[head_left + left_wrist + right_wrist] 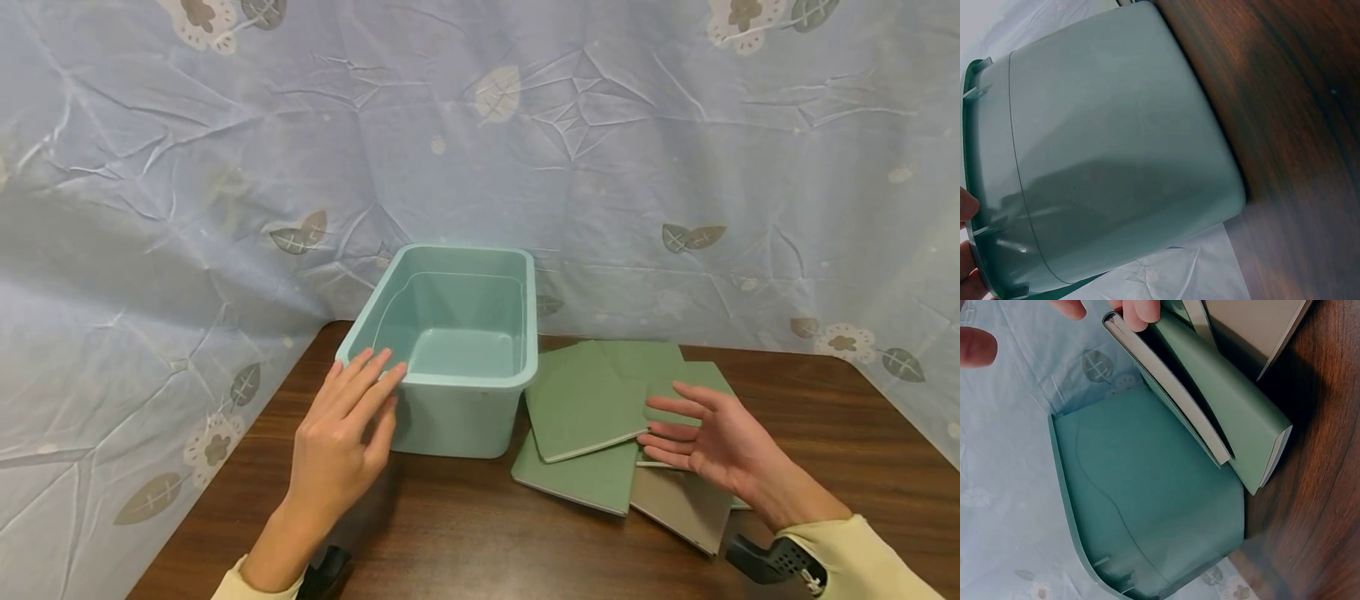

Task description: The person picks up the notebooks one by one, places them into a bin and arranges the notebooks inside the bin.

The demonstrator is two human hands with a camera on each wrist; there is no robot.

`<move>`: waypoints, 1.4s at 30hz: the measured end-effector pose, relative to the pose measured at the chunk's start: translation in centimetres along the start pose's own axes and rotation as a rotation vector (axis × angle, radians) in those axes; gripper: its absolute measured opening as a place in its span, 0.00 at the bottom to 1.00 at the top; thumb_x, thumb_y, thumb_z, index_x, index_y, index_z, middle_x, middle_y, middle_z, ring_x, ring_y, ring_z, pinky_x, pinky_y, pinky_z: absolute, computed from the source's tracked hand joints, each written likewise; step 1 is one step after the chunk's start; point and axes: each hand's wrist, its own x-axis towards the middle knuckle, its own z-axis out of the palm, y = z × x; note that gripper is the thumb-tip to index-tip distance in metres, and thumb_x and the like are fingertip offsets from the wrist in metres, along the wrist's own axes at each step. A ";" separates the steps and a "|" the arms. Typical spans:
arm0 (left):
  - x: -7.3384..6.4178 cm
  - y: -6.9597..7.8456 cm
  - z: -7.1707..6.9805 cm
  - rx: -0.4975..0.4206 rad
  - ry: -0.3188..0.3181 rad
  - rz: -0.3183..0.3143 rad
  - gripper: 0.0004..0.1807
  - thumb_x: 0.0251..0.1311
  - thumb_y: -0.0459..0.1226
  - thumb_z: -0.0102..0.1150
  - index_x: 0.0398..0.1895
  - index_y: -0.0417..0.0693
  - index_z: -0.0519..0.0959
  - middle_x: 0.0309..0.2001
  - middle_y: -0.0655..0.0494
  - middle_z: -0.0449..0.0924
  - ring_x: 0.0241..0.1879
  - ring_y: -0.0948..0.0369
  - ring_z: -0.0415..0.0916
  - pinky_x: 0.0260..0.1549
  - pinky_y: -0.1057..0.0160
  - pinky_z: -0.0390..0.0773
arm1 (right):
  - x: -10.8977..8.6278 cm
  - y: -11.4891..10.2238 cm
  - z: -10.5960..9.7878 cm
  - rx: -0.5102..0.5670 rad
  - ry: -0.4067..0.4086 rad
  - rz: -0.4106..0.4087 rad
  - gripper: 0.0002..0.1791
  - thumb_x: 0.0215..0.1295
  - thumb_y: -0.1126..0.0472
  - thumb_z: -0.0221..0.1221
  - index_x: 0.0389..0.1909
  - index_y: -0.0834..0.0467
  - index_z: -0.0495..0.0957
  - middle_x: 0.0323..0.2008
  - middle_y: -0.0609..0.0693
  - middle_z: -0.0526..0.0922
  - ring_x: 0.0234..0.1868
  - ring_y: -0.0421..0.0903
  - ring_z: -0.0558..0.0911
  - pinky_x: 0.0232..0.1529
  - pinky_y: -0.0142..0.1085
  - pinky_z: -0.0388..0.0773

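Note:
A light teal plastic bin (457,421) stands on the table, with its inside bare. My left hand (337,433) is at the bin's near left corner, fingers extended over the rim; in the left wrist view its fingertips (967,206) are beside that rim. To the right of the bin lie several overlapping notebooks, among them a green top notebook (585,400), a green lower one (577,479) and a brown one (682,500). Over their right part hovers my right hand (720,442), palm turned inward, fingers loosely extended near the top notebook's corner. Whether they touch it I cannot tell.
The dark wooden table (450,533) runs under everything. Behind and to the left hangs a pale blue curtain (465,167) with leaf and flower prints, close to the bin's back. A black wrist mount (776,562) sits at my right sleeve.

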 end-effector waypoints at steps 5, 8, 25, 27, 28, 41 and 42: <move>0.0 0.0 0.0 -0.003 0.008 0.001 0.21 0.58 0.32 0.57 0.56 0.46 0.82 0.58 0.47 0.82 0.60 0.46 0.77 0.68 0.45 0.69 | 0.2 -0.1 0.5 -0.032 0.015 0.016 0.45 0.73 0.40 0.48 0.79 0.59 0.42 0.74 0.67 0.46 0.63 0.58 0.76 0.70 0.46 0.71; 0.0 -0.1 0.1 -0.006 0.012 0.004 0.21 0.58 0.32 0.57 0.56 0.46 0.83 0.58 0.47 0.82 0.60 0.46 0.77 0.68 0.45 0.69 | 0.4 -0.2 0.9 -0.036 0.027 0.014 0.44 0.73 0.40 0.47 0.78 0.60 0.42 0.75 0.67 0.46 0.65 0.60 0.73 0.70 0.46 0.71; 0.0 -0.1 0.0 -0.009 0.005 0.001 0.21 0.58 0.33 0.57 0.56 0.46 0.82 0.58 0.47 0.82 0.60 0.46 0.77 0.67 0.43 0.69 | 2.7 0.6 3.1 0.021 0.012 0.009 0.43 0.77 0.45 0.42 0.78 0.64 0.33 0.77 0.70 0.33 0.78 0.67 0.39 0.76 0.55 0.56; 0.0 -0.1 0.0 -0.012 0.005 0.001 0.21 0.59 0.33 0.57 0.56 0.46 0.82 0.58 0.46 0.82 0.60 0.45 0.77 0.67 0.42 0.70 | 2.8 0.6 3.2 0.027 0.010 0.013 0.43 0.77 0.45 0.42 0.78 0.65 0.33 0.77 0.70 0.31 0.78 0.67 0.37 0.76 0.55 0.57; 0.0 -0.1 0.0 -0.015 0.005 0.000 0.21 0.58 0.33 0.57 0.56 0.46 0.82 0.58 0.46 0.82 0.60 0.45 0.77 0.66 0.41 0.70 | 2.8 0.7 3.2 0.031 0.011 0.014 0.43 0.77 0.45 0.42 0.78 0.65 0.34 0.77 0.70 0.31 0.78 0.67 0.37 0.76 0.55 0.57; 0.1 0.0 0.1 -0.003 0.017 0.005 0.21 0.59 0.33 0.56 0.56 0.46 0.82 0.58 0.47 0.82 0.60 0.45 0.77 0.64 0.38 0.71 | 4.5 1.6 3.6 0.004 -0.012 0.002 0.42 0.77 0.58 0.43 0.77 0.63 0.26 0.77 0.66 0.22 0.78 0.67 0.33 0.72 0.57 0.62; 0.1 0.0 0.1 -0.001 0.020 0.007 0.20 0.59 0.33 0.56 0.56 0.46 0.82 0.58 0.47 0.82 0.60 0.45 0.77 0.63 0.38 0.71 | 4.8 1.8 3.7 -0.002 -0.007 -0.003 0.42 0.76 0.61 0.43 0.77 0.63 0.27 0.76 0.66 0.22 0.78 0.67 0.34 0.71 0.57 0.64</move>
